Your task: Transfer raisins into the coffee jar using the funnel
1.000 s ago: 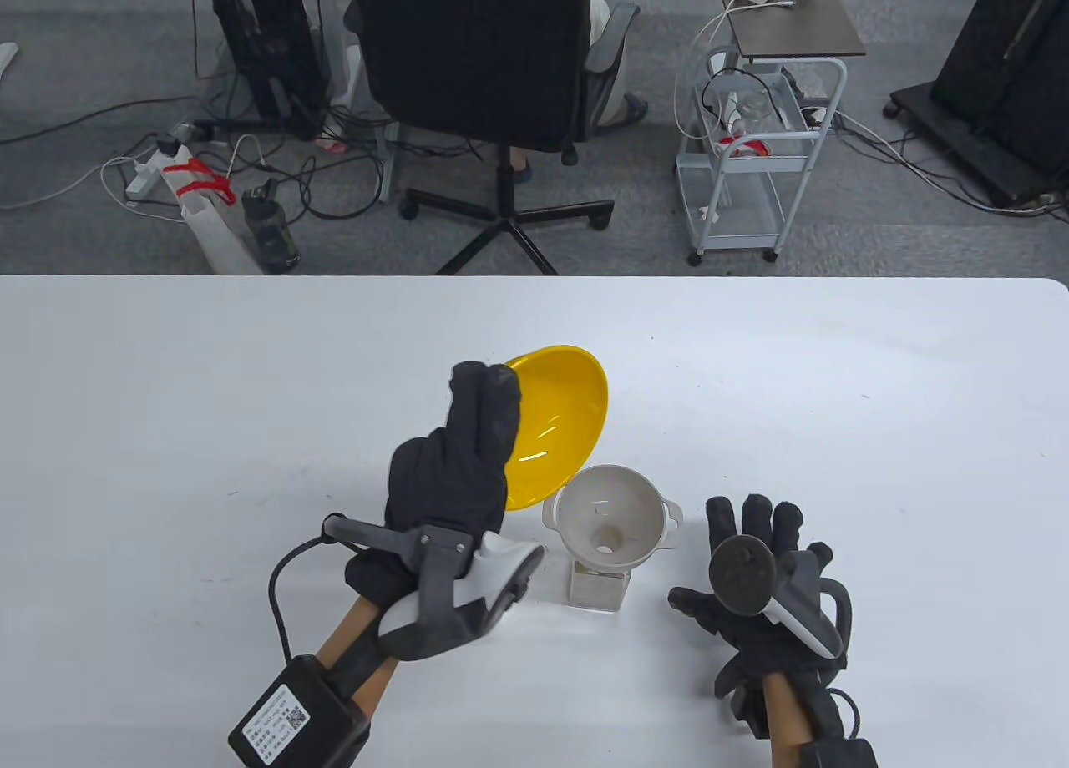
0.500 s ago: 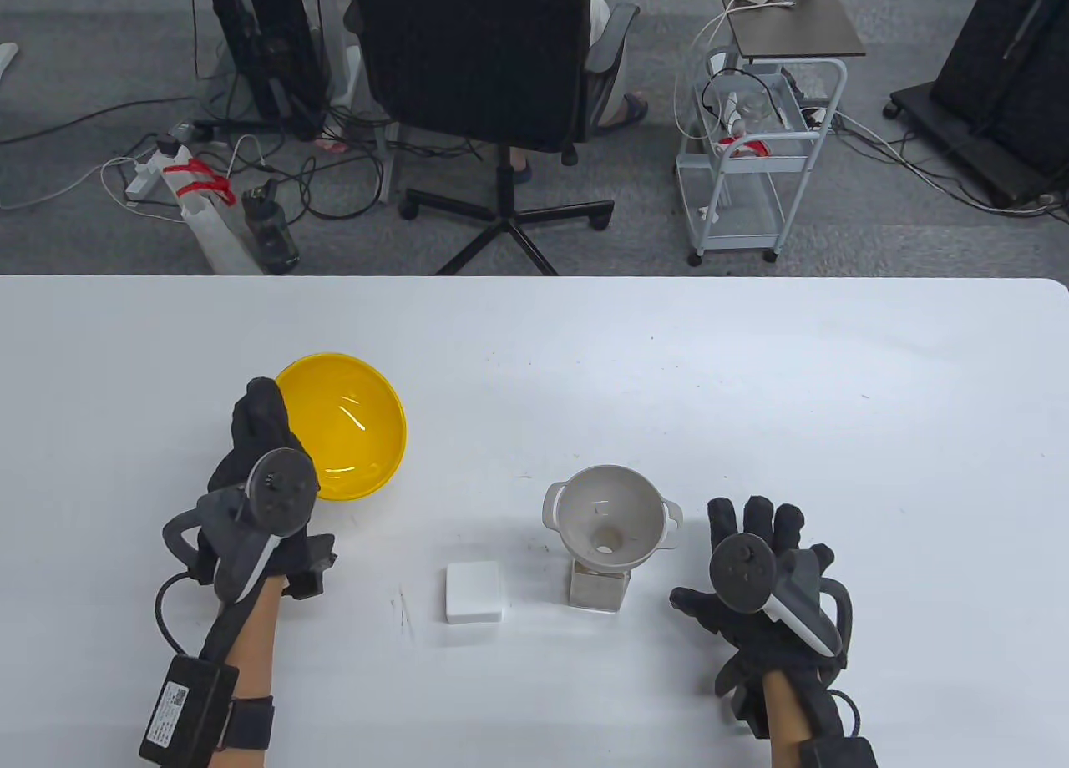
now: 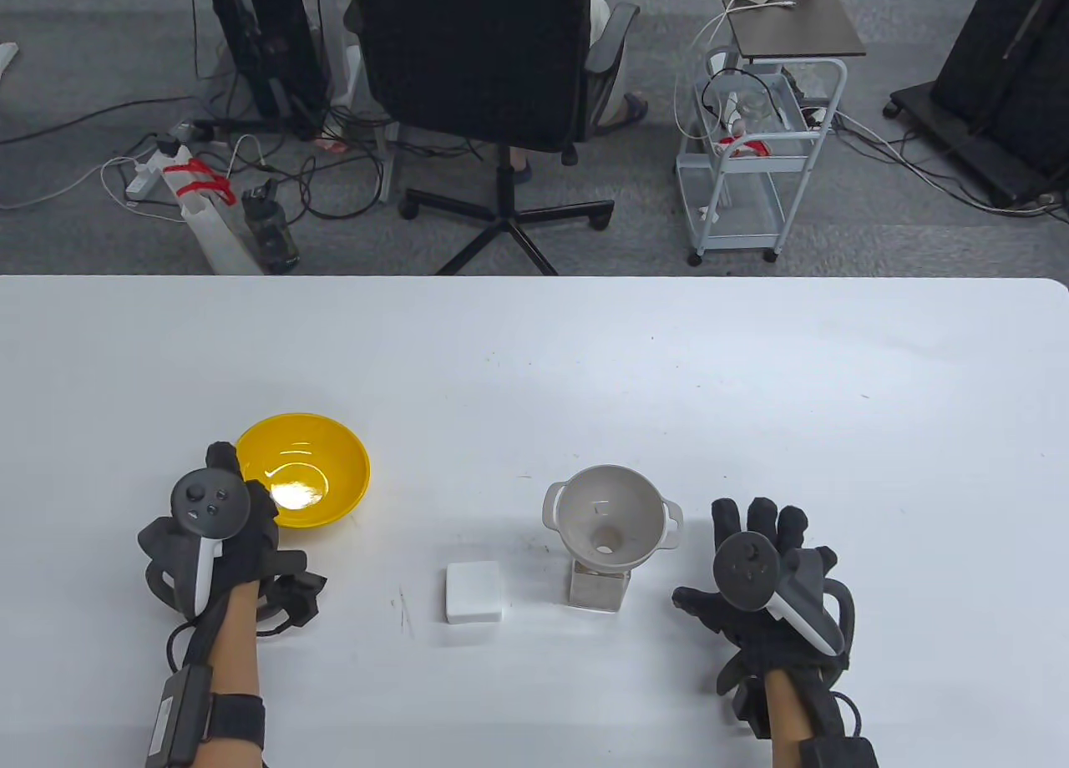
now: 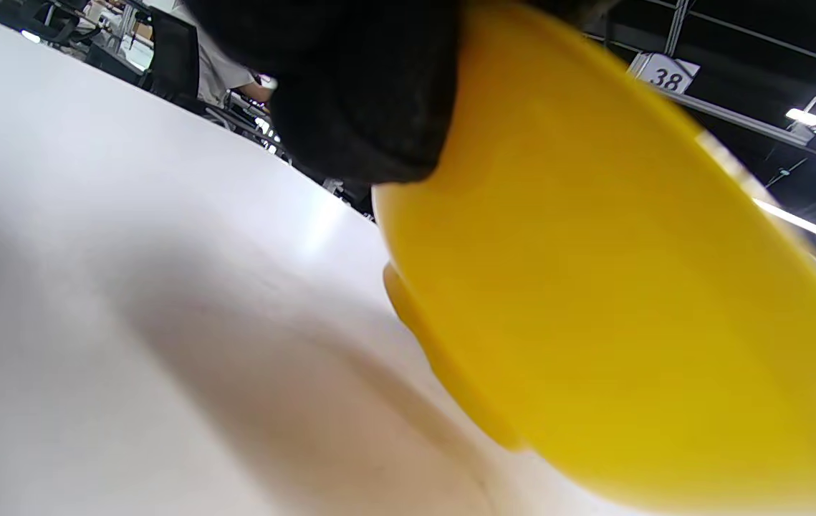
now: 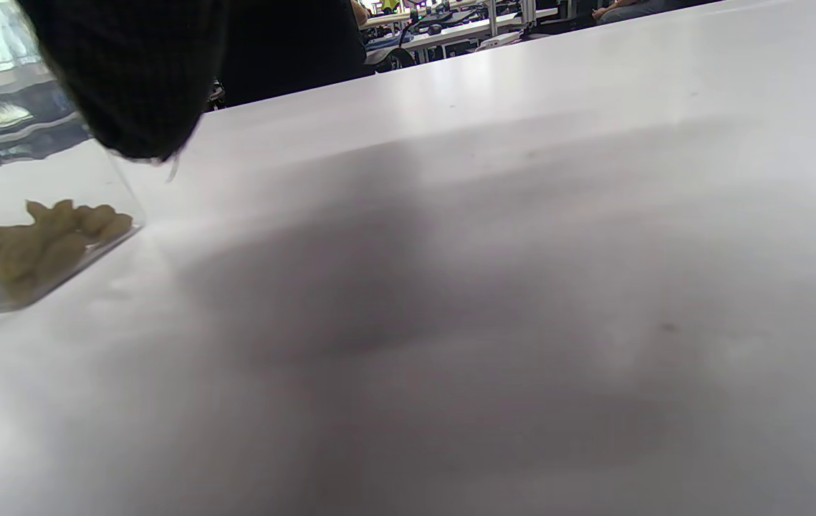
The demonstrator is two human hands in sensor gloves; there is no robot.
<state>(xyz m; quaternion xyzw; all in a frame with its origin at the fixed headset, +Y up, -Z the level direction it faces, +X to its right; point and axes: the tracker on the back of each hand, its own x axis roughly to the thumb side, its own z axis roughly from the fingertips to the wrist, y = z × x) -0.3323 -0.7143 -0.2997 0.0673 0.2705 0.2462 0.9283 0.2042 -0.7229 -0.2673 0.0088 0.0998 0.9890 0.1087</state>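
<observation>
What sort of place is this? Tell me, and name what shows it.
Probably a lab or office set up for recording tasks: a white table on grey carpet, an office chair beyond it, cables and a power strip on the floor, and a wheeled cart.

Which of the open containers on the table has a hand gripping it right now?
The yellow bowl: the left hand grips its rim. The funnel stands untouched.

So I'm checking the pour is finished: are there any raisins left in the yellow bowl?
No, in the table view the yellow bowl in the left hand shows only a bare, shiny inside.
</observation>
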